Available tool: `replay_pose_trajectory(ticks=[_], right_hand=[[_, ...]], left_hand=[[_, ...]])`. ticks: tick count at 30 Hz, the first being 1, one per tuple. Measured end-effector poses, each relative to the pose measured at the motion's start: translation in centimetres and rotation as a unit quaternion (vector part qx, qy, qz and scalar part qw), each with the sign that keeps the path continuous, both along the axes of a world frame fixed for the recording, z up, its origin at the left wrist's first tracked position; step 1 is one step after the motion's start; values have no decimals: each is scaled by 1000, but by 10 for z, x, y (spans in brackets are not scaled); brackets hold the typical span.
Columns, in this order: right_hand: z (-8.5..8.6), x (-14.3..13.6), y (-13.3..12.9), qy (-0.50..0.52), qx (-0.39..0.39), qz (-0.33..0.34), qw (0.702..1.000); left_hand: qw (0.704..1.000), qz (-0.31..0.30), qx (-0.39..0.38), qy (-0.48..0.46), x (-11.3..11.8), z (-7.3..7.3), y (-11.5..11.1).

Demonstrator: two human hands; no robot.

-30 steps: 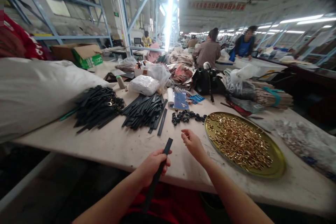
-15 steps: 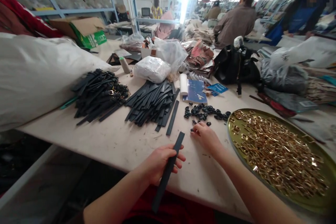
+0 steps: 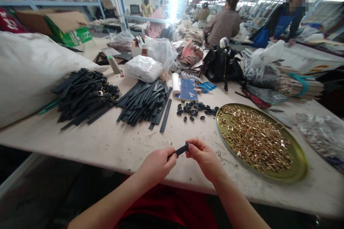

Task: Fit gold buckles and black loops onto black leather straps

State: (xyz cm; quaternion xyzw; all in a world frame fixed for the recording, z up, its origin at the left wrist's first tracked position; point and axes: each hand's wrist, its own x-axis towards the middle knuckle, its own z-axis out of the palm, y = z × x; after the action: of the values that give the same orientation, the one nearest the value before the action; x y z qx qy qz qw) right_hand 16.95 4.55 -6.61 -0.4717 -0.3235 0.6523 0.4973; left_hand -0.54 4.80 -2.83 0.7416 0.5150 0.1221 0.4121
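Note:
Closed around a black strap [image 3: 181, 150], my left hand [image 3: 158, 162] grips it near its middle, and the fingers cover part of it. My right hand [image 3: 201, 154] pinches at the strap's far end, where a small black loop sits mostly hidden by thumb and fingertips. Whether the loop is around the strap or only against its tip, I cannot tell. Beyond my hands lie loose black loops [image 3: 197, 107], a heap of plain black straps [image 3: 143, 103], and one single strap [image 3: 166, 116] beside it. Another pile of straps with gold buckles [image 3: 86, 96] is further left.
A round gold tray [image 3: 299, 166] full of gold-coloured buckles stands to the right. A big white sack [image 3: 34, 75] bulges over the left side. Further back are plastic-wrapped bundles [image 3: 143, 68], a blue booklet [image 3: 186, 89] and a black bag [image 3: 221, 66]. Other people stand beyond the table.
My right hand has come back from the loose loops to the strap's end, a small loop between its fingers. My left hand has turned and closed around the strap. The view has swung right.

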Motion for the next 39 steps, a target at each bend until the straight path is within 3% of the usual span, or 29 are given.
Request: replay_pose_trajectory(ticks=[3,7,13,17,20,21,22,25,28,33,36,39], right_hand=[[5,-1,-14,-57,54,32,996],[12,-1,-32,-75,61,97,991],[19,-14,-45,-29,42,43,998],[14,-18,-45,-43,64,112,991],[9,16,-24,-217,102,101,966],[8,36,-12,-312,117,68,940],[8,59,2,-442,131,22,887],[7,127,51,-549,118,-83,823],[2,171,97,-606,94,-104,783],[-16,189,135,-630,48,-42,774],[-16,189,135,-622,47,-35,781],[-4,174,119,-601,79,-53,794]], left_hand=[[998,-37,34,36,-3,7,-8],[997,-71,35,18,-2,12,-23],[996,21,-15,-86,13,12,-38],[987,39,-46,-149,18,7,-31],[971,61,-130,-190,13,-6,-17],[962,74,-170,-202,11,-11,-12],[950,85,-209,-215,10,-16,-8],[918,89,-297,-246,13,-28,4],[909,70,-329,-248,23,-32,12],[917,71,-317,-233,33,-35,23],[925,66,-309,-210,35,-36,26],[936,62,-275,-210,40,-28,25]])
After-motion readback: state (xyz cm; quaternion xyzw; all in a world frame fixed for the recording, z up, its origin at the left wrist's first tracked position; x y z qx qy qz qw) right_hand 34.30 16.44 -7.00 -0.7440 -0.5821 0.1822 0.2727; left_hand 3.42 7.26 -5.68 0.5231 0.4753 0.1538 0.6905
